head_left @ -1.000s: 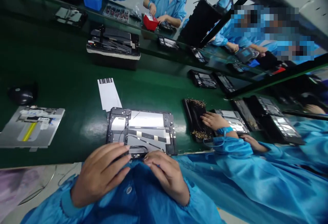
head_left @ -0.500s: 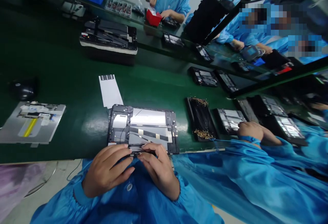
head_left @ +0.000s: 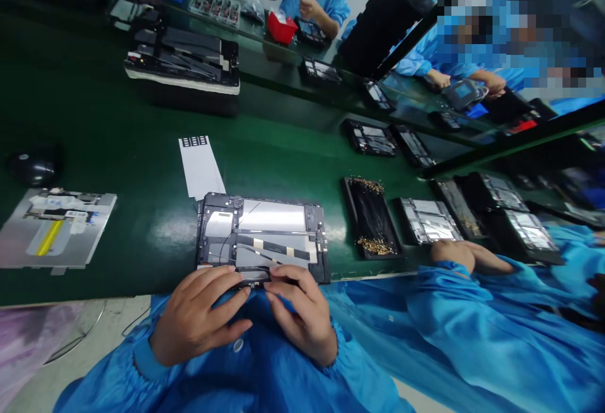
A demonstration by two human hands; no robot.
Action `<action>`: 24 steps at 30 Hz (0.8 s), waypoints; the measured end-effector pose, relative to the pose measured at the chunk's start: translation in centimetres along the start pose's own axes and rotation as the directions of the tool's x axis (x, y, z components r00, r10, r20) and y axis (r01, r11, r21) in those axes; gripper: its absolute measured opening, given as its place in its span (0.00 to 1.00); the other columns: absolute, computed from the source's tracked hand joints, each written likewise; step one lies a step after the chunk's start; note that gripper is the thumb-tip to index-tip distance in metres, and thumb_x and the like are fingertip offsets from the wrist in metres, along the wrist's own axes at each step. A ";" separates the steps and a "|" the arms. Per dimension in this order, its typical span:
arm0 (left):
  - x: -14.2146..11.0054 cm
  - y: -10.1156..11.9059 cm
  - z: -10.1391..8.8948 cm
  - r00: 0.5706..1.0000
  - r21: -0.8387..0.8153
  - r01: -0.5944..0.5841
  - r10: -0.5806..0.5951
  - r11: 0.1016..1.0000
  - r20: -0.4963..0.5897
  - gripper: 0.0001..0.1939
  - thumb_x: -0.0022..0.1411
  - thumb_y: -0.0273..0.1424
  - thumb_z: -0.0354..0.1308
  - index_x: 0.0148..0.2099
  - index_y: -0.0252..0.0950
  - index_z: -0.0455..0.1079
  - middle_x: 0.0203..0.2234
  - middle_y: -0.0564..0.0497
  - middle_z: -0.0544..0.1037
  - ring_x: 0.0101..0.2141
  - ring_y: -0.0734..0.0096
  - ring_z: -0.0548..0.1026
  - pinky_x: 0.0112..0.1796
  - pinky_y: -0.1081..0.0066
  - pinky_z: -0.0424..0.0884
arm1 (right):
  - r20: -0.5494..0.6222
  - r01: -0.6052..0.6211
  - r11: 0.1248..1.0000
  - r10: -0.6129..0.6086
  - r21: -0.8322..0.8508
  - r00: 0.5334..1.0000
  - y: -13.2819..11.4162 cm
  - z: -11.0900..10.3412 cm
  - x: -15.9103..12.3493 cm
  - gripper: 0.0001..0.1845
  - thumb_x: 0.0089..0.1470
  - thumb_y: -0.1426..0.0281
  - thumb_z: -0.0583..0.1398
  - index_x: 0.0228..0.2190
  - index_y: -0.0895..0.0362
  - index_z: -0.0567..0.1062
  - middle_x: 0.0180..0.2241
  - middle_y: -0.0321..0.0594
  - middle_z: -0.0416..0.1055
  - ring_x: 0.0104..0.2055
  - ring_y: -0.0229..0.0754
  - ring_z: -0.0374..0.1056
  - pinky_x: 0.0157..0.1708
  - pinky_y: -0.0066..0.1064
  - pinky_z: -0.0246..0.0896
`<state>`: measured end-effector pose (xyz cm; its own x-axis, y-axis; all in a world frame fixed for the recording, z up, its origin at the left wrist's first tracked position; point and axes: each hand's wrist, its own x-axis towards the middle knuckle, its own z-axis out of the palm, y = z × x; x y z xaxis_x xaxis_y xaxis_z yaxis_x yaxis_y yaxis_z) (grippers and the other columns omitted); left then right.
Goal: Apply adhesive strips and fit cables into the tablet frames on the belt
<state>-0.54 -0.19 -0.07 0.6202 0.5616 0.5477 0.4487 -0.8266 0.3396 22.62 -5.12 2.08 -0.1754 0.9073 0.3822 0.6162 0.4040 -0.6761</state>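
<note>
An opened tablet (head_left: 274,217), its grey battery plates, dark ribbon strips and thin cables exposed, lies at the bench's front edge before me. My left hand (head_left: 196,315) has its fingertips on the near edge left of centre, gripping there with the thumb apart below. Across a short gap, my right hand (head_left: 302,312) pinches the same edge, index finger on top and other fingers at its front side. A thin black cable (head_left: 253,274) runs along that edge between the hands; its ends are hidden by my fingers. Under the far left corner, white paper sheets (head_left: 202,164) stick out.
Left lies a silver panel (head_left: 70,243) with yellow tape, below a black rounded object (head_left: 35,166). A black tray (head_left: 371,217) of gold-tipped cables is right, before another opened tablet (head_left: 428,219) and a co-worker's hand (head_left: 456,255). Stacked tablets (head_left: 184,60) stand behind.
My hands have come onto the tablet's near edge, the right fingers reaching up over it and shifting slightly right. The co-worker's hand has left the cable tray. My view has shifted slightly.
</note>
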 end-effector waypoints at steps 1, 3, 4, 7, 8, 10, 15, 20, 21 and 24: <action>0.0 0.0 0.0 1.000 -0.002 0.003 -0.003 1.000 0.003 0.14 0.69 0.39 0.57 0.52 0.40 0.74 0.48 0.45 0.80 0.53 0.56 0.74 0.53 0.56 0.70 | -0.027 0.016 1.000 -0.016 0.003 1.000 0.1 -0.2 -0.1 0.17 0.61 0.78 0.60 0.50 0.54 0.75 0.47 0.50 0.72 0.50 0.47 0.73 0.47 0.40 0.74; 0.0 0.1 0.0 1.000 -0.002 0.008 -0.008 1.000 0.009 0.13 0.69 0.38 0.57 0.52 0.40 0.74 0.49 0.45 0.79 0.53 0.56 0.74 0.53 0.55 0.70 | -0.058 0.081 0.996 -0.083 -0.028 0.995 0.3 -0.4 -0.3 0.19 0.59 0.79 0.60 0.51 0.55 0.75 0.45 0.50 0.73 0.48 0.48 0.74 0.45 0.40 0.75; 0.1 0.1 0.0 1.000 0.000 0.011 -0.011 1.000 0.011 0.13 0.69 0.38 0.58 0.52 0.40 0.74 0.49 0.45 0.79 0.53 0.56 0.74 0.53 0.55 0.70 | -0.056 0.126 0.991 -0.128 -0.046 0.990 0.4 -0.4 -0.4 0.20 0.58 0.80 0.61 0.51 0.56 0.75 0.44 0.50 0.74 0.47 0.48 0.74 0.44 0.41 0.76; 0.1 0.2 -0.1 1.000 -0.002 0.015 -0.015 1.000 0.014 0.13 0.69 0.37 0.59 0.52 0.40 0.74 0.49 0.45 0.79 0.53 0.56 0.75 0.53 0.56 0.70 | -0.033 0.225 0.970 -0.229 -0.097 0.973 0.6 -0.2 -0.4 0.23 0.57 0.79 0.61 0.53 0.58 0.75 0.42 0.51 0.76 0.45 0.50 0.74 0.42 0.43 0.75; 0.2 0.2 -0.1 1.000 -0.006 0.016 -0.016 1.000 0.012 0.12 0.68 0.37 0.59 0.52 0.40 0.74 0.49 0.44 0.79 0.53 0.56 0.75 0.53 0.57 0.71 | -0.024 0.238 0.965 -0.242 -0.114 0.970 0.7 0.0 -0.4 0.23 0.56 0.79 0.61 0.54 0.58 0.74 0.42 0.51 0.76 0.45 0.50 0.74 0.42 0.44 0.75; 0.2 0.1 -0.2 1.000 -0.008 0.018 -0.018 1.000 0.008 0.12 0.68 0.37 0.59 0.51 0.40 0.74 0.49 0.44 0.79 0.53 0.56 0.75 0.53 0.57 0.71 | -0.009 0.247 0.958 -0.250 -0.146 0.968 0.8 0.2 -0.3 0.24 0.57 0.78 0.61 0.55 0.58 0.74 0.42 0.51 0.77 0.45 0.50 0.74 0.40 0.44 0.75; 0.3 0.0 0.2 1.000 -0.001 0.016 -0.016 1.000 -0.001 0.12 0.69 0.38 0.58 0.51 0.41 0.74 0.48 0.45 0.80 0.53 0.57 0.75 0.52 0.57 0.71 | 0.034 0.249 0.952 -0.247 -0.180 0.968 1.1 0.3 -0.2 0.24 0.58 0.76 0.59 0.56 0.56 0.73 0.43 0.50 0.77 0.45 0.49 0.74 0.40 0.42 0.74; 0.9 0.9 -1.2 0.998 -0.036 0.061 -0.061 0.997 -0.002 0.12 0.71 0.40 0.55 0.49 0.40 0.75 0.47 0.47 0.80 0.51 0.59 0.76 0.51 0.60 0.72 | 0.192 0.304 0.931 -0.266 -0.204 0.945 0.3 -1.1 1.3 0.19 0.61 0.75 0.57 0.53 0.59 0.75 0.43 0.51 0.78 0.42 0.49 0.73 0.37 0.41 0.73; 1.3 0.8 -2.0 0.997 -0.053 0.078 -0.077 0.996 0.019 0.13 0.72 0.40 0.54 0.49 0.40 0.75 0.47 0.47 0.80 0.51 0.61 0.76 0.51 0.61 0.72 | 0.252 0.323 0.926 -0.270 -0.196 0.929 0.1 -1.7 2.1 0.18 0.61 0.74 0.57 0.52 0.59 0.75 0.42 0.50 0.78 0.40 0.49 0.73 0.35 0.41 0.72; 3.3 -1.8 -4.2 0.992 -0.088 0.119 -0.115 0.989 0.046 0.13 0.74 0.37 0.51 0.52 0.43 0.74 0.48 0.51 0.80 0.51 0.68 0.75 0.51 0.67 0.72 | 0.416 0.353 0.933 -0.295 -0.068 0.860 0.1 -3.9 6.3 0.17 0.62 0.73 0.58 0.52 0.55 0.76 0.43 0.47 0.77 0.40 0.47 0.73 0.35 0.41 0.72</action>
<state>-1.99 2.99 4.36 0.5938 0.6538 0.4689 0.4607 -0.7541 0.4680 24.60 0.13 6.91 -0.6519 0.7100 0.2663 0.5652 0.6890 -0.4536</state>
